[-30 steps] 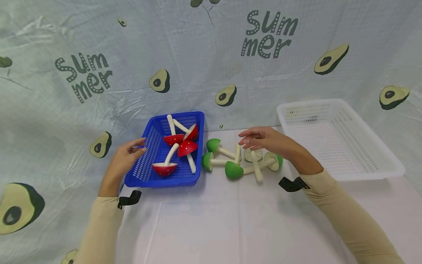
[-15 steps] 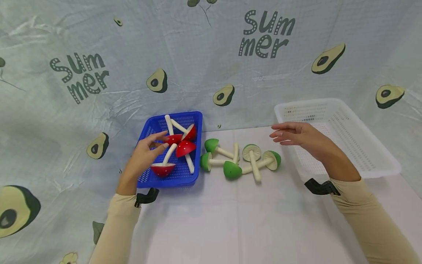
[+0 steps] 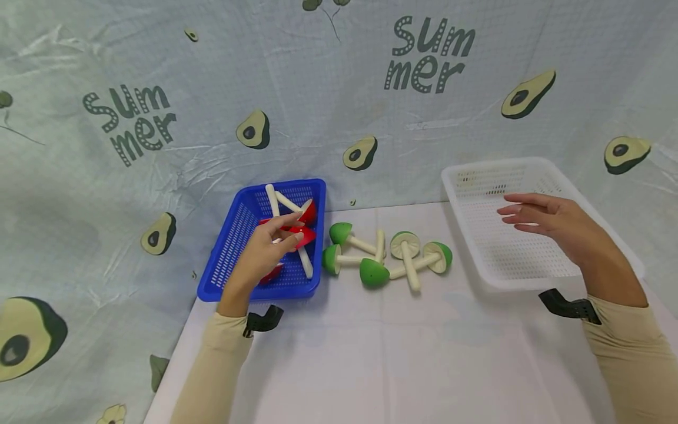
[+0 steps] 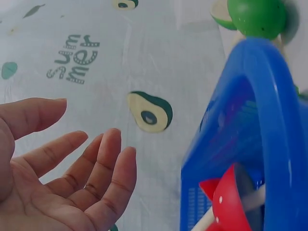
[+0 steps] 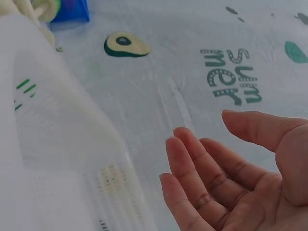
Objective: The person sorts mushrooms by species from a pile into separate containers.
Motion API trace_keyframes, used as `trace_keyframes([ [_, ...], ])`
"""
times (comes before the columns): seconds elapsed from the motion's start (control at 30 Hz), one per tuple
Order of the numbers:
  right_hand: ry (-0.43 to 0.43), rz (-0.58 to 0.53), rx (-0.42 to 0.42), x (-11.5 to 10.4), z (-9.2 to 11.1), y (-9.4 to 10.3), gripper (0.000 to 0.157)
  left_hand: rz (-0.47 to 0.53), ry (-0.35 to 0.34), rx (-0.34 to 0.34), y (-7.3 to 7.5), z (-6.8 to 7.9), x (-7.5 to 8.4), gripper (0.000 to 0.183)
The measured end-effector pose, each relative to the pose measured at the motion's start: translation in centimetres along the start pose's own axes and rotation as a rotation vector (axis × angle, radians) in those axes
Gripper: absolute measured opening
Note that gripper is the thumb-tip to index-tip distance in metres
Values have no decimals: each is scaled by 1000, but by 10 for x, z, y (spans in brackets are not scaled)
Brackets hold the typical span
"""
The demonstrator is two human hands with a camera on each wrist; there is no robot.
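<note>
My left hand (image 3: 265, 247) hovers over the blue plastic basket (image 3: 286, 292) at the left, fingers relaxed and holding nothing. It partly hides the toy mushrooms inside, which have white-dotted red caps and pale stems; one red mushroom (image 3: 306, 265) shows beside the fingertips. In the left wrist view the palm (image 4: 43, 202) and loosely bent fingers are bare, apart from the basket wall. Over the white plastic basket (image 3: 479, 259) at the right, my right hand (image 3: 561, 227) is also bare, its fingers extended. The right wrist view shows that hand (image 5: 240, 178) beside the white wall.
Between the two baskets several green-capped toy mushrooms (image 3: 374, 274) lie in a loose cluster on the pale tabletop (image 3: 392, 359). Behind them hangs a cloth (image 3: 318, 88) printed with avocados and lettering. A black wrist mount (image 3: 569, 307) sits on each sleeve.
My left hand has moved right, from the blue basket's left edge to above its contents. My right hand has moved right, from above the green mushrooms to over the white basket.
</note>
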State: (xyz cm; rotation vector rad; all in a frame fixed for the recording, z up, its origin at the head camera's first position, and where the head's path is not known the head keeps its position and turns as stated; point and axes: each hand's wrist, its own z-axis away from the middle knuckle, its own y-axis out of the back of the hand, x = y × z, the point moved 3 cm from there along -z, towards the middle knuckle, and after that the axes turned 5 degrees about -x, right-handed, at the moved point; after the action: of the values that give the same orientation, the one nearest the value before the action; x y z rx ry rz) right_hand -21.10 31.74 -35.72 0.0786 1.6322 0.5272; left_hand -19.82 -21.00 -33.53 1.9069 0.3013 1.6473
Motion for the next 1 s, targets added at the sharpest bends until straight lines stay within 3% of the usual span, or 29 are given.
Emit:
trace_keyframes([
  [0.27, -69, 72, 98, 28, 25, 36, 43, 90, -26, -64, -27, -9, 8, 49],
  [0.43, -185, 79, 225, 46, 39, 59, 52, 166, -48, -112, -45, -13, 9, 49],
  [0.63, -202, -8, 424, 78, 47, 77, 58, 198, -87, -153, -64, -20, 11, 48],
  [0.73, -264, -31, 501, 87, 51, 84, 60, 202, -103, -175, -73, -24, 11, 46],
  [1.0, -336, -60, 616, 99, 62, 98, 43, 261, -114, -251, -98, -32, 10, 46],
])
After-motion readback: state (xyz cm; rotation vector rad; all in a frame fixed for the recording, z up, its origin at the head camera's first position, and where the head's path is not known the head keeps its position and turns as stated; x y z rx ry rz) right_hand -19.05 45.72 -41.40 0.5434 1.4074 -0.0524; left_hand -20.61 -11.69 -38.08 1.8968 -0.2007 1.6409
